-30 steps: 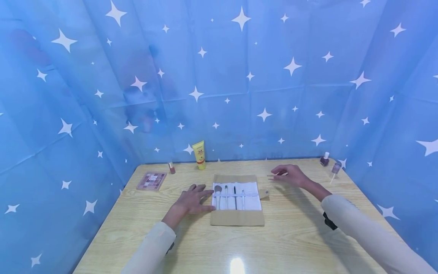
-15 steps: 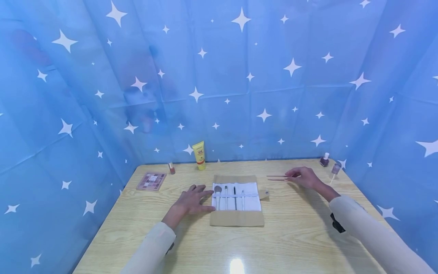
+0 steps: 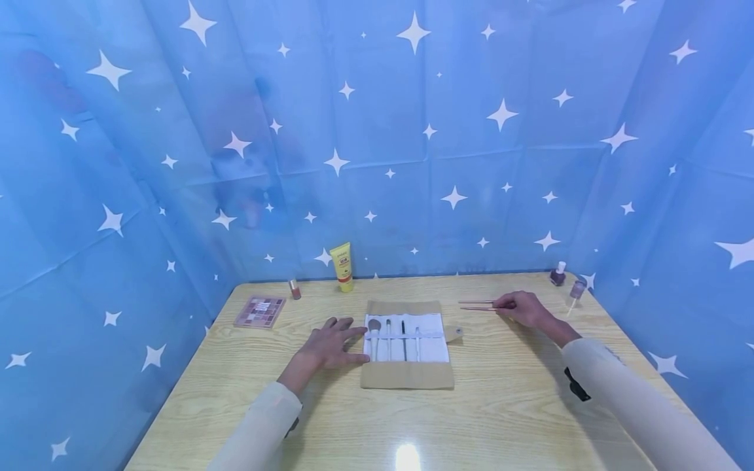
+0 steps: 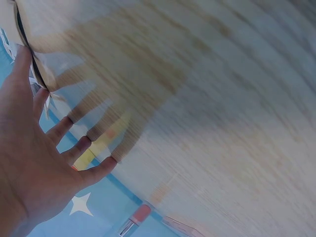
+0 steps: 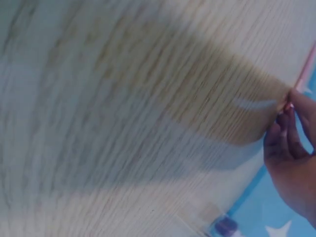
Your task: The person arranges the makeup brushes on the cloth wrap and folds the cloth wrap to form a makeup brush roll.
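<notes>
In the head view a tan brush case [image 3: 408, 376] lies unfolded, with several brushes tucked in its white lining. Spread fingers of the left hand [image 3: 330, 347] touch the case's left edge; the left wrist view shows that hand [image 4: 49, 163] flat, its thumb at the case edge. To the right of the case, the right hand [image 3: 527, 309] pinches two thin pink sticks [image 3: 478, 309] at their right ends, low over the table. The right wrist view shows this hand [image 5: 294, 148] with thumb and fingertips together on a pink stick [image 5: 306, 67].
Along the back stand a yellow tube [image 3: 343, 267], a small lipstick-like tube [image 3: 295, 289] and a dark polish bottle [image 3: 558, 274]. A purple-topped item [image 3: 576, 292] is near the right corner, a makeup palette [image 3: 260, 312] at the left. Behind hangs a blue starry curtain [image 3: 377, 131].
Since a second ago the right hand has shifted right along the sticks, exposing more of their length; over the last half second it has barely moved. The left hand has stayed at the case.
</notes>
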A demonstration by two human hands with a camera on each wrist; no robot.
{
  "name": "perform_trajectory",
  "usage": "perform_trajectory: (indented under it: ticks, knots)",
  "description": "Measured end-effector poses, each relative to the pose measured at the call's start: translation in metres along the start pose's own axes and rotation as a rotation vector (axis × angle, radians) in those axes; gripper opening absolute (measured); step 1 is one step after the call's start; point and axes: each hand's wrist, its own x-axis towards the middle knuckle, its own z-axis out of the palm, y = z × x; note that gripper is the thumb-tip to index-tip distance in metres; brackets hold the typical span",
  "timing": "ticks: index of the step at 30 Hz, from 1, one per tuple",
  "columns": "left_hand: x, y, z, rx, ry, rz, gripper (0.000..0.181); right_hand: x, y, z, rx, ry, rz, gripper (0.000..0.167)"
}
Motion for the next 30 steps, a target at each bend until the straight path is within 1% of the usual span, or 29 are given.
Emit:
perform_trajectory:
  ticks: [5,13,16,19,22,27,30]
  knots:
    - [0.0,0.0,0.002,0.006,0.001,0.002,0.078,-0.002,-0.002,0.0,-0.033,0.013,-0.044,0.009]
    - [-0.002,0.001,0.003,-0.004,0.008,0.006,0.079,-0.013,-0.012,-0.009,0.019,0.095,-0.11,0.01]
    - [-0.002,0.001,0.004,-0.004,0.006,0.006,0.079,-0.016,-0.015,-0.013,0.017,0.115,-0.134,0.01]
    - [-0.002,0.001,0.005,-0.005,0.008,0.007,0.078,-0.016,-0.019,-0.017,0.045,0.12,-0.141,0.011]
    - [-0.003,0.001,0.005,-0.005,0.011,0.011,0.078,-0.016,-0.027,-0.021,0.108,0.118,-0.137,0.016]
    - [-0.003,0.001,0.003,-0.009,0.013,0.015,0.078,-0.012,-0.045,-0.028,0.295,0.083,-0.088,0.03]
    - [-0.002,0.001,0.002,-0.008,0.015,0.019,0.078,-0.008,-0.059,-0.029,0.41,0.067,-0.072,0.034]
